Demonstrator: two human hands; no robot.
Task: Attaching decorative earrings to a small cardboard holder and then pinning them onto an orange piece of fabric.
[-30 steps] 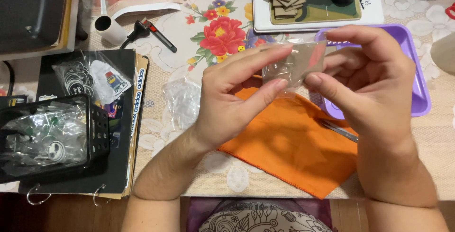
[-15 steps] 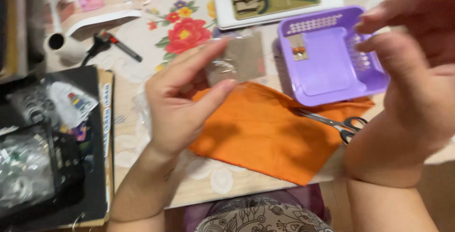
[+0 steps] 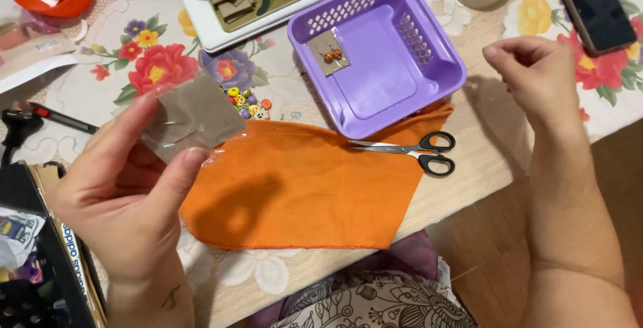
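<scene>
Left hand (image 3: 124,191): pinching a small card in a clear sleeve (image 3: 193,117)
Right hand (image 3: 536,77): empty, fingers loosely curled
Below: orange cloth (image 3: 301,187), scissors (image 3: 408,150)

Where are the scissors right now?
In the head view, the black-handled scissors lie on the orange cloth, right of centre, just in front of the purple basket, nearer the right hand.

The left hand (image 3: 124,187) pinches a matt grey cardboard card in a glossy clear plastic sleeve (image 3: 194,115). Below lies soft matt orange cloth (image 3: 301,191) with a stitched hem. The scissors (image 3: 408,150) have shiny metal blades and black plastic handles; the purple basket (image 3: 382,67) is smooth plastic
</scene>
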